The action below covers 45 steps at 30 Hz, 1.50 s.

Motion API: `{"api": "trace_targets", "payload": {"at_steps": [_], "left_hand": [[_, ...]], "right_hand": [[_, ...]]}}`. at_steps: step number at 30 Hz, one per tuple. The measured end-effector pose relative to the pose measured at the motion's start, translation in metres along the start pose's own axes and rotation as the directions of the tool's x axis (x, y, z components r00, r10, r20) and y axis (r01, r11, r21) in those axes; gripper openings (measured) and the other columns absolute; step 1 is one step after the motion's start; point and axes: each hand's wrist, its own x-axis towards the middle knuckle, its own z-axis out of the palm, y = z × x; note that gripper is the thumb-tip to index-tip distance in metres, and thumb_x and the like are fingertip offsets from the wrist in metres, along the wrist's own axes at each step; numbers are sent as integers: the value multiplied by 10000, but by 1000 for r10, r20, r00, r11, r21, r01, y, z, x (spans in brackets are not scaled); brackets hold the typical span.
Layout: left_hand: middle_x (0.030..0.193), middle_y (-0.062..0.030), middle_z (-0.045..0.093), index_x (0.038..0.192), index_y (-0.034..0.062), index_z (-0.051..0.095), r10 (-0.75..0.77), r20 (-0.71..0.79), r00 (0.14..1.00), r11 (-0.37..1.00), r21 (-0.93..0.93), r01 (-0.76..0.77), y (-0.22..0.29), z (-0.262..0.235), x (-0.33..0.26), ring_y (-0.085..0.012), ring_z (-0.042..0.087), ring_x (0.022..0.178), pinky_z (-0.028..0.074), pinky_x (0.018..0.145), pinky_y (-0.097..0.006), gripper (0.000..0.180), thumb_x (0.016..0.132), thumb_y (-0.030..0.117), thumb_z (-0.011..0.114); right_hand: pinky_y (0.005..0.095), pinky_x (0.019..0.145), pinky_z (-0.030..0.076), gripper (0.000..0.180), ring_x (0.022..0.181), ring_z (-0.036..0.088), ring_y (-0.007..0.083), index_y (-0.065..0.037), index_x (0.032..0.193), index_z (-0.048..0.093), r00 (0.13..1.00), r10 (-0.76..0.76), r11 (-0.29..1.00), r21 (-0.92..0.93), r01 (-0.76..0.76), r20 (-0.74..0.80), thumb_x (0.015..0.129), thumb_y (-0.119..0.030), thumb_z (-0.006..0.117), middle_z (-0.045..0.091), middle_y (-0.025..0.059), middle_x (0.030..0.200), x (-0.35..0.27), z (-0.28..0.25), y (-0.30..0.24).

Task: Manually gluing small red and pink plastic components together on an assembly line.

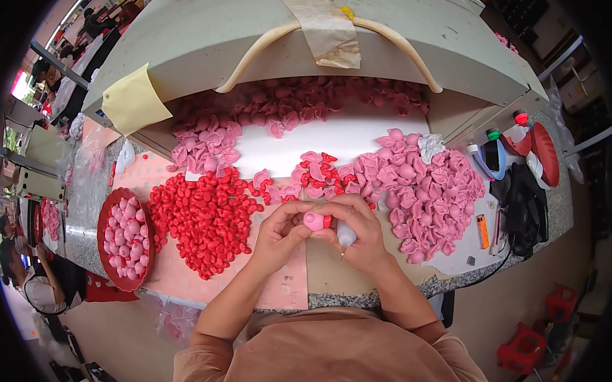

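My left hand (280, 235) is closed on a small pink rounded piece (313, 220), held over the near part of the bench. A red part (328, 221) sits against the right side of that piece, by my right fingertips. My right hand (363, 233) is closed round a small translucent squeeze bottle (346, 235) with a thin needle tip pointing toward me. Its fingertips also touch the pink piece. Just beyond my hands lie several pink pieces with red parts (315, 174). To the left spreads a large heap of small glossy red parts (209, 221).
A red bowl (105, 255) of pink-and-red pieces stands far left. Pink shell-like pieces (427, 193) are heaped to the right and inside the grey hood (409, 53). An orange lighter (483, 232) and a black bag (525, 203) lie at right. Another person (46, 287) sits at left.
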Motion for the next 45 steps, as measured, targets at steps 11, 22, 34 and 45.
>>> {"api": "trace_targets", "payload": {"at_steps": [11,22,34,45], "left_hand": [[1158,-79,536,1219,52,440,-131,3,991,926,-356,124,2,10,7,-162,503,1094,378,948,-308,362,891,152,556],[1147,-69,520,1219,86,410,-178,-6,984,898,-409,159,-3,21,5,-181,490,1091,370,962,-349,353,918,245,502],[1165,-79,504,1279,71,372,-259,-11,966,829,-516,217,-13,26,6,-184,469,1113,353,987,-347,419,941,314,429],[1015,-28,535,1111,51,483,198,-296,934,906,418,-60,41,-15,-7,-124,506,937,395,848,-274,291,852,120,597]], "right_hand": [[291,742,458,384,882,551,205,-52,1019,619,990,85,994,76,-76,-117,665,-88,764,528,81,995,5,2,-2],[297,751,462,380,912,543,209,-47,1007,629,988,124,992,39,-121,-95,655,-97,762,522,81,999,0,7,-1],[306,748,462,380,896,557,215,-59,1000,635,984,120,991,-37,-126,-130,632,-48,732,539,91,1002,2,9,5],[272,720,452,254,837,542,144,24,1033,600,957,253,964,114,-238,-143,804,-85,583,522,86,1071,-3,5,-3]]}}
